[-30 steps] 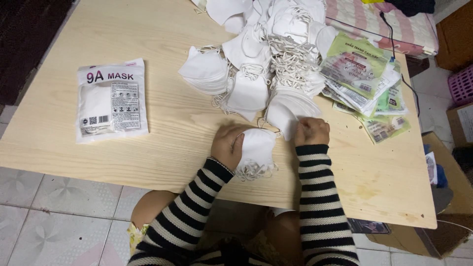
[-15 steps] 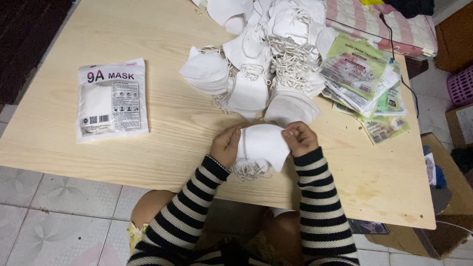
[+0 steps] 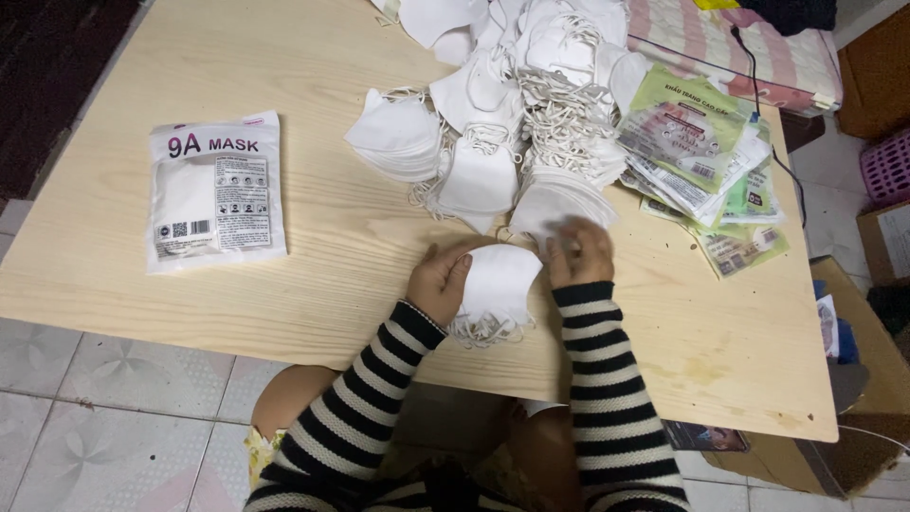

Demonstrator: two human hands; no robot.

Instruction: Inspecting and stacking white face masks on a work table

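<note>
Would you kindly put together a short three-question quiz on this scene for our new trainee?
1. True or false: the sealed mask packet lies to the right of the person's hands.
2. What lies between the left hand and the right hand?
A) a small stack of white masks
B) a pair of scissors
C) a phone
3. Fill in: the flat printed packets lie at the ___ end of the wooden table.

Key: 1 false, it lies to their left. 2 A. 3 right, beside the big heap of loose masks.
</note>
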